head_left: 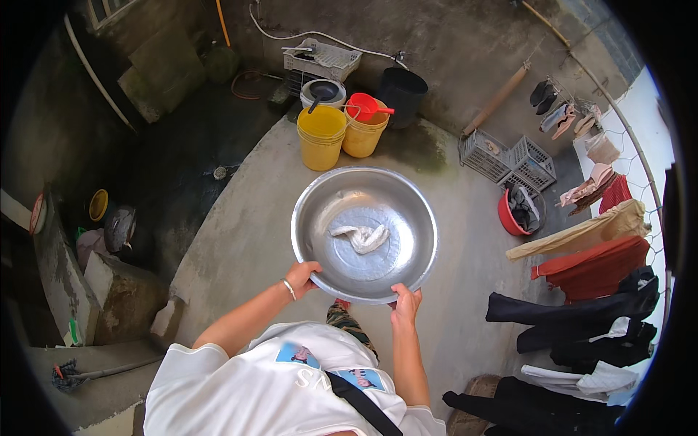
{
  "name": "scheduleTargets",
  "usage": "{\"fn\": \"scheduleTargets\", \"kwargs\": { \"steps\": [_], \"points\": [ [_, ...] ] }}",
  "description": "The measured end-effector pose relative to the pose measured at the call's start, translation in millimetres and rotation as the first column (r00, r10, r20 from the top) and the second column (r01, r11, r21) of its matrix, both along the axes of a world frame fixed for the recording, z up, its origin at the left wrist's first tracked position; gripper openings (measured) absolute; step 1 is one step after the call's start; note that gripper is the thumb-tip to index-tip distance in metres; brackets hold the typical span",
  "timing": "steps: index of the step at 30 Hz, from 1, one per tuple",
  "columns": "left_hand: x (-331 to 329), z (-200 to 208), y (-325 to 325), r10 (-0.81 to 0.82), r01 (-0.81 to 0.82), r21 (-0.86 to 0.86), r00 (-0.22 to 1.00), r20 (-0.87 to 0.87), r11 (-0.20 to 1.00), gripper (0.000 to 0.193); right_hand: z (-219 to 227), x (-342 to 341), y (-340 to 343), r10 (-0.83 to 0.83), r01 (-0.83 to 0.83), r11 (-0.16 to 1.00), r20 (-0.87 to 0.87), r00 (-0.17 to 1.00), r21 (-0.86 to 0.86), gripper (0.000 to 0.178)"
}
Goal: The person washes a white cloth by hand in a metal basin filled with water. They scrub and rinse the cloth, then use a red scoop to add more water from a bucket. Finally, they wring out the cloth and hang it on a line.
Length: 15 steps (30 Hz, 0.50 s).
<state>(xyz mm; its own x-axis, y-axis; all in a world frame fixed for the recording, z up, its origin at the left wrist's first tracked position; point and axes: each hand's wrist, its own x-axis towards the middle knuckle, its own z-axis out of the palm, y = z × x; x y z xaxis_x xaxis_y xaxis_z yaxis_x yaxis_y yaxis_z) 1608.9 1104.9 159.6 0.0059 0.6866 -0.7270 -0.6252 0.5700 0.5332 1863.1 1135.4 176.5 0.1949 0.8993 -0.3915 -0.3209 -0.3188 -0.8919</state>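
Both hands carry a large round metal basin (331,272) in front of my body, above the concrete floor. My left hand (302,276) is closed on the near left part of its rim. On the near right part, my right hand (405,301) grips the rim with the thumb on top. The fingers under the basin are hidden. A crumpled white cloth (366,238) lies on the basin's bottom, touched by neither hand; its exact kind cannot be told.
Ahead stand two yellow buckets (321,138), a red dipper (366,107) and a black bin (402,91). Grey crates (486,154) and a red tub (509,214) with dark clothes sit to the right, beside hanging laundry (592,265). Concrete blocks (120,294) are at left.
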Motion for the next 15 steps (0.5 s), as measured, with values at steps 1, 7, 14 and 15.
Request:
{"fn": "scheduleTargets", "kwargs": {
  "steps": [1,7,14,15],
  "points": [
    [-2.0,2.3,23.5,0.056,-0.057,0.021,0.998,0.022,0.998,0.031,15.0,-7.1,33.8,0.055,-0.055,0.998,-0.011,0.998,0.019,0.040],
    [-43.3,6.1,140.8,0.335,-0.336,0.015,0.940,0.060,0.942,0.014,73.9,-9.7,219.9,0.487,-0.485,0.873,0.038,0.873,-0.051,0.046],
    [-138.6,-40.3,259.2,0.569,-0.568,-0.016,0.821,0.047,0.823,0.018,45.3,38.4,420.4,0.350,-0.261,0.934,-0.481,0.804,0.243,0.041],
    [-152.3,-50.9,279.0,0.582,-0.582,-0.012,0.811,0.061,0.813,0.021,11.7,55.8,450.7,0.242,-0.190,0.968,-0.411,0.879,0.163,0.040]
  ]
}}
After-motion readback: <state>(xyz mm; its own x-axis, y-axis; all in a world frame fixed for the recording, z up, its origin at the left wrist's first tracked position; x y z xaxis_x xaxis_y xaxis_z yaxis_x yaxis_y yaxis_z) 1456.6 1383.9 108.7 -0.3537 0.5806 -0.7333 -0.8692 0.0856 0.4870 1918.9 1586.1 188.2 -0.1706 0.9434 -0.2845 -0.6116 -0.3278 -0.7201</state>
